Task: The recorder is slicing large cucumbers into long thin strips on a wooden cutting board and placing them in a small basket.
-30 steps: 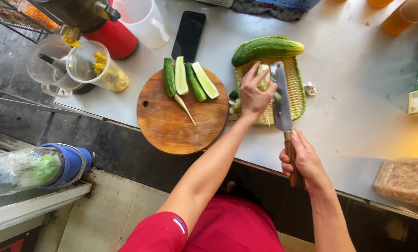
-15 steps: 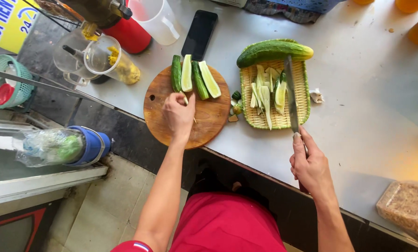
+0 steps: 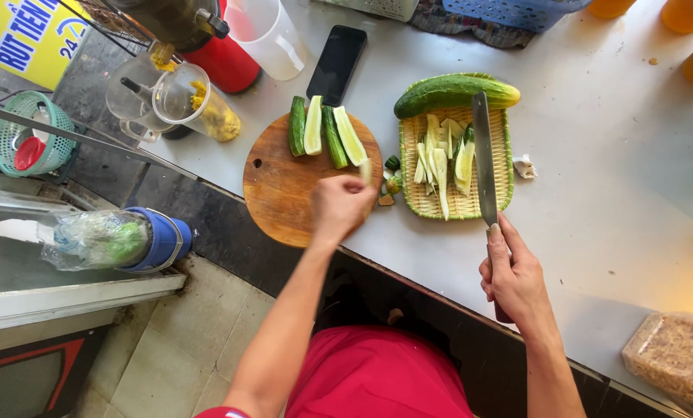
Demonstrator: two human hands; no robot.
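Note:
My left hand [image 3: 340,205] hovers over the round wooden cutting board [image 3: 277,193], pinching a thin pale cucumber strip [image 3: 366,170] at the board's right edge. Several cucumber spears [image 3: 325,130] lie at the far side of the board. My right hand [image 3: 513,275] grips the handle of a long knife [image 3: 483,155], whose blade lies over a woven square tray [image 3: 494,203] holding cucumber slices [image 3: 442,162]. A whole cucumber [image 3: 455,93] rests on the tray's far edge.
A black phone [image 3: 336,63] lies beyond the board. A clear jug, a red container [image 3: 229,66] and a white cup [image 3: 267,35] stand at the back left. A wrapped block [image 3: 675,358] sits at the right front edge. Cucumber ends [image 3: 391,182] lie between board and tray.
My left hand went from the tray to the board's middle, then shifted right to the board's edge and picked up a thin strip. The knife stays over the tray.

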